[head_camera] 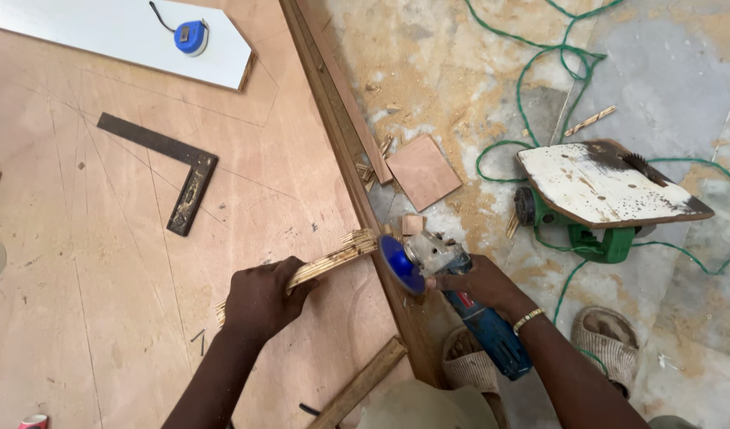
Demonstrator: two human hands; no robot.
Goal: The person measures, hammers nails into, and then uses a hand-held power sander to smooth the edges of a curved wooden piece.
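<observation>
— Nearest the lens, low in the frame, what does each hand hold?

— Left hand (259, 302) is closed around a narrow strip of layered plywood (333, 260), pressing it onto the pale plywood desk (103, 262). Right hand (480, 284) is wrapped tight around a blue angle grinder (468, 306), its blue disc (400, 264) just beside the strip's frayed end, at the desk's dark wooden edge rail (337, 119).

— And further out?

— Left of centre a dark metal try square (170, 171) lies flat on the desk; upper left, a blue tape measure (192, 37) sits on a white board (119, 32). On the dusty concrete floor (460, 63) at right lie a small square plywood offcut (423, 171) and an upturned green circular saw with a white base plate (607, 195), green cable (540, 59) looping around it. Two woven sandals (607, 338) show at lower right.
</observation>
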